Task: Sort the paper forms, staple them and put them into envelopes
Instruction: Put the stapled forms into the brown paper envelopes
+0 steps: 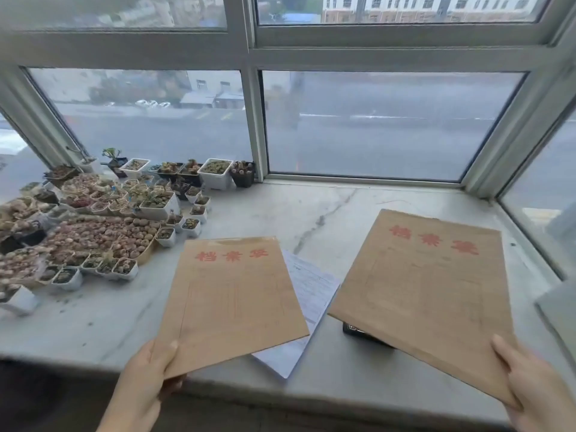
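Observation:
Two brown envelopes with red characters are held above a marble window sill (327, 213). My left hand (146, 378) grips the near corner of the left envelope (230, 300), thumb on top. My right hand (530, 385) grips the near corner of the right envelope (427, 294), which tilts to the right. Between them a stack of white printed forms (311, 294) lies on the sill, partly hidden under the left envelope. A small black object (355, 330), perhaps a stapler, peeks out from under the right envelope.
Many small pots of succulents (103, 226) crowd the left part of the sill up to the window frame (258, 126). A pale sheet-like thing (558, 310) sits at the right edge. Bare marble lies behind the envelopes and at the front left.

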### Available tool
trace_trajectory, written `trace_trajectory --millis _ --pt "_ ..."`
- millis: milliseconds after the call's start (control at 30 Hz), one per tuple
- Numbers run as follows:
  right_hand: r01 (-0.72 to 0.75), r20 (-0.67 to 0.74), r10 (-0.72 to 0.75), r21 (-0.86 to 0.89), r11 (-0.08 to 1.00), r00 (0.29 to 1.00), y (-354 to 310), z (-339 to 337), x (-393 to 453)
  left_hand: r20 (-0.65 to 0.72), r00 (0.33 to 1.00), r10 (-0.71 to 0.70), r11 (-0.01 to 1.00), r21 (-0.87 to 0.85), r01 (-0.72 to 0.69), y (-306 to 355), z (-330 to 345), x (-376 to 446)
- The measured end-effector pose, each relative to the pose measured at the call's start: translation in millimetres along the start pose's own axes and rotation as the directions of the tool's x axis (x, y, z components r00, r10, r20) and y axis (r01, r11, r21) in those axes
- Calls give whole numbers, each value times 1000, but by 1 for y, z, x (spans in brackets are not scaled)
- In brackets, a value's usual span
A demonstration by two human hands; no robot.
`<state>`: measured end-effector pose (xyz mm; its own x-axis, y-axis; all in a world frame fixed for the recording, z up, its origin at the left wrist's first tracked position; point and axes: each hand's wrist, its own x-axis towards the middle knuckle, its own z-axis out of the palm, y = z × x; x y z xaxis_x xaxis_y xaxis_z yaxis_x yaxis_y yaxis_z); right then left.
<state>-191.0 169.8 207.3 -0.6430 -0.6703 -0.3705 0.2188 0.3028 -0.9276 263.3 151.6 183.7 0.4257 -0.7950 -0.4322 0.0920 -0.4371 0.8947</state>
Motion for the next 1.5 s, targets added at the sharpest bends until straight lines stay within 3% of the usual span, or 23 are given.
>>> trace_trajectory --millis 200,300,533,600,633,700,733,767,800,833,900,933,967,1033,1100,1200,1267,1400,1467,1500 --pt "-192 163 188 4 981 968 -28 35 65 20 995 -95 995 17 94 -6 69 31" --pt "-318 311 311 -30 948 898 -40 47 79 61 985 -161 987 20 160 -3 95 54" --pt "-417 371 437 -139 898 819 -41 76 88 180 935 -306 951 9 310 13 133 139" --pt "-466 381 468 -104 879 797 -32 89 80 130 920 -369 928 0 373 10 131 163" --pt "-498 389 486 -77 864 783 -25 95 75 37 927 -373 927 60 370 -1 127 176" --pt "-564 410 528 -39 825 744 -11 111 62 -157 952 -261 902 312 299 -14 122 180" --pt "-592 419 546 -24 806 726 -3 122 54 -120 971 -205 908 347 234 -17 122 174" --pt "-617 428 559 -4 787 710 7 134 47 -8 972 -236 939 256 230 -17 127 162" --pt "-639 429 573 15 769 698 16 147 39 148 927 -343 936 137 325 -9 136 143" --pt "-658 430 583 34 752 689 27 163 31 316 836 -449 886 40 461 -4 144 124" --pt "-687 422 611 40 726 670 44 194 11 560 702 -440 821 -66 567 3 151 95" --pt "-692 419 620 27 721 663 50 208 1 572 723 -387 846 -92 525 5 153 86" --pt "-687 431 617 7 727 658 55 222 -8 524 786 -330 881 -127 455 3 149 88" --pt "-651 450 577 13 759 682 55 239 -19 449 851 -272 923 -128 363 11 134 101" --pt "-620 416 523 137 772 744 48 240 -16 438 856 -274 941 -59 332 21 114 122" --pt "-552 317 457 372 746 831 30 222 4 513 812 -278 958 83 275 42 78 153" --pt "-504 246 440 395 768 864 18 206 16 537 785 -309 951 191 243 52 59 173" --pt "-465 214 437 102 880 874 1 183 18 554 763 -333 939 272 212 66 51 198" --pt "-259 182 308 -250 933 934 -2 181 13 523 815 -249 953 281 110 69 61 207" --pt "-94 160 202 -512 854 966 2 179 15 468 864 -186 939 343 17 68 69 213"
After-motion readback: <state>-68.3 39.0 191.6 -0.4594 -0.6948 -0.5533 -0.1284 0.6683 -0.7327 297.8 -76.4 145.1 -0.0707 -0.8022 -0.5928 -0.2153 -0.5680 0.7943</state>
